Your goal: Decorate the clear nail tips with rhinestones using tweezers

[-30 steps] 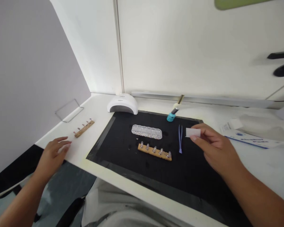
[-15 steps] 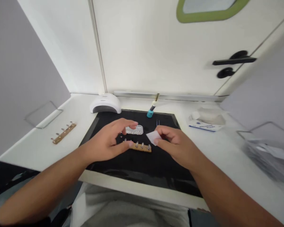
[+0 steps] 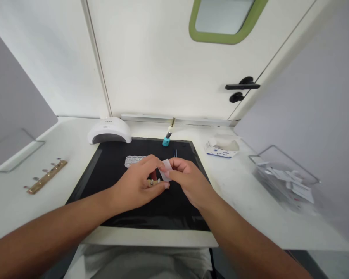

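In the head view, my right hand (image 3: 189, 180) pinches a small white pad (image 3: 166, 170) between thumb and fingers. My left hand (image 3: 142, 182) hovers just left of it, thumb and forefinger apart, the forefinger's tip at the pad's edge; I cannot tell if they touch. Between those two fingers shows part of a gold strip (image 3: 151, 183) bearing small silvery nail tips, on the black mat (image 3: 110, 170). My left hand hides the strip's left part. Beyond the hand lies a clear case (image 3: 131, 160), partly covered by my fingers.
A white nail lamp (image 3: 110, 131) stands back left, a teal bottle (image 3: 166, 140) and tweezers (image 3: 175, 153) at the back of the mat. Another gold strip (image 3: 48, 177) lies left. An opened alcohol pads box (image 3: 221, 148) and a wire-rimmed bin with white packets (image 3: 291, 186) are right.
The view has swung to the right. My left hand has moved over the gold strip and closer to my right hand, which still holds the pad, now turned more upright.
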`<state>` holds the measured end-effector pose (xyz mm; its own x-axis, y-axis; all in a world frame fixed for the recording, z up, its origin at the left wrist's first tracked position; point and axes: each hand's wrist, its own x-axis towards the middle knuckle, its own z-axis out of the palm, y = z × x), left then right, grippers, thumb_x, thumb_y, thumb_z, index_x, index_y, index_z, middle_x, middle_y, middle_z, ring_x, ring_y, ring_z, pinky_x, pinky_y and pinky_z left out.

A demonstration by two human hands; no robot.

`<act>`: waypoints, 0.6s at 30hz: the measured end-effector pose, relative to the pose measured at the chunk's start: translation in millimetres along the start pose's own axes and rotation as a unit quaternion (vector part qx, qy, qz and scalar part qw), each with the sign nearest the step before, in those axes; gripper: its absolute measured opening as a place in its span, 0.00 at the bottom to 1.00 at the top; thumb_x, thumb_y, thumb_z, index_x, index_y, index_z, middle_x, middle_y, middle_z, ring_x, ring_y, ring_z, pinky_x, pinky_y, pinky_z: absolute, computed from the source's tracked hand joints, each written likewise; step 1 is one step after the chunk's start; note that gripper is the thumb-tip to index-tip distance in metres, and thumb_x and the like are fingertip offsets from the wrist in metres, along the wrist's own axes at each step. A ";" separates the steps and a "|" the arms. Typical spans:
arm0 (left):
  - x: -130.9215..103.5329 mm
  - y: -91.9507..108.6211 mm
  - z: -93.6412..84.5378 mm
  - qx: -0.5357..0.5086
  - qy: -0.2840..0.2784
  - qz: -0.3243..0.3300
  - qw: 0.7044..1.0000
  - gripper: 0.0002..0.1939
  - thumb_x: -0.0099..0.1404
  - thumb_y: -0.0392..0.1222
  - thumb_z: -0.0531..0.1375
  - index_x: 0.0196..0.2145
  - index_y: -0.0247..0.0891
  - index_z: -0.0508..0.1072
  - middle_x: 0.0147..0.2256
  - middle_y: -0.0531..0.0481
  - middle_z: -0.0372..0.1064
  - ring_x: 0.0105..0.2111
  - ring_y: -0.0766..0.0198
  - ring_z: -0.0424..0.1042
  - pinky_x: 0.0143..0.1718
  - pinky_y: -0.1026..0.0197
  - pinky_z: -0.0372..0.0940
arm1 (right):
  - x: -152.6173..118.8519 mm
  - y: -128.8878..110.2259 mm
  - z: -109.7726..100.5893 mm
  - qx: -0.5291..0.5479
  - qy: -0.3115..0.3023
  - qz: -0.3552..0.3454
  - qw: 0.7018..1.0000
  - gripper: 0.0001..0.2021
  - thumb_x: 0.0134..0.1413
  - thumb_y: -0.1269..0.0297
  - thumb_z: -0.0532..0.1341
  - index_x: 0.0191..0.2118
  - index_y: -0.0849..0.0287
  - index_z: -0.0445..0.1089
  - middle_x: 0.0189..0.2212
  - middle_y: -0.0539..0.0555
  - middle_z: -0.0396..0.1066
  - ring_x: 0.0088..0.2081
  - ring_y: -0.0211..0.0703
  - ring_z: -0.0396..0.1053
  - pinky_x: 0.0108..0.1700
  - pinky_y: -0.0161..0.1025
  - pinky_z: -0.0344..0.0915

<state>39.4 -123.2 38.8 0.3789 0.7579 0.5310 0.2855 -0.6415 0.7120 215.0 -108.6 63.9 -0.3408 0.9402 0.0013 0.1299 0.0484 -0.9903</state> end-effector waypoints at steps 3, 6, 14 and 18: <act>1.4 0.1 0.4 0.011 0.028 0.006 1.000 0.07 0.62 0.34 0.61 0.38 0.40 0.68 0.34 0.52 0.66 0.30 0.68 0.66 0.30 0.65 0.64 | 0.6 -1.8 6.6 0.047 -0.007 0.012 0.999 0.06 0.44 0.62 0.62 0.26 0.58 0.67 0.23 0.47 0.64 0.26 0.36 0.59 0.32 0.37 0.57; 1.5 -2.8 -0.9 0.030 0.059 0.010 0.998 0.05 0.63 0.33 0.60 0.35 0.39 0.68 0.32 0.52 0.66 0.30 0.67 0.66 0.31 0.64 0.63 | 1.5 -1.6 9.6 0.082 -0.020 0.014 0.996 0.08 0.44 0.60 0.63 0.26 0.59 0.68 0.23 0.48 0.66 0.28 0.37 0.61 0.35 0.38 0.60; -1.1 -15.6 -1.6 0.061 0.098 0.052 0.992 0.02 0.65 0.35 0.61 0.38 0.39 0.71 0.43 0.46 0.67 0.43 0.61 0.70 0.45 0.57 0.67 | 3.1 6.5 7.1 0.074 -0.038 -0.024 0.996 0.08 0.46 0.59 0.61 0.28 0.58 0.66 0.27 0.50 0.65 0.33 0.40 0.63 0.40 0.40 0.61; -1.6 -20.3 -2.1 0.081 0.109 0.067 0.989 0.01 0.66 0.35 0.61 0.36 0.39 0.72 0.46 0.45 0.67 0.45 0.61 0.69 0.48 0.56 0.66 | 1.7 6.0 3.7 -0.007 -0.026 -0.057 0.998 0.08 0.48 0.58 0.58 0.31 0.57 0.64 0.30 0.50 0.64 0.33 0.41 0.63 0.39 0.40 0.63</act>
<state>31.2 -111.2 24.5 0.2295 0.6616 0.7139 0.3898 -0.7345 0.5554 211.8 -108.0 57.4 -0.4023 0.9092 0.1070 0.1010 0.1602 -0.9819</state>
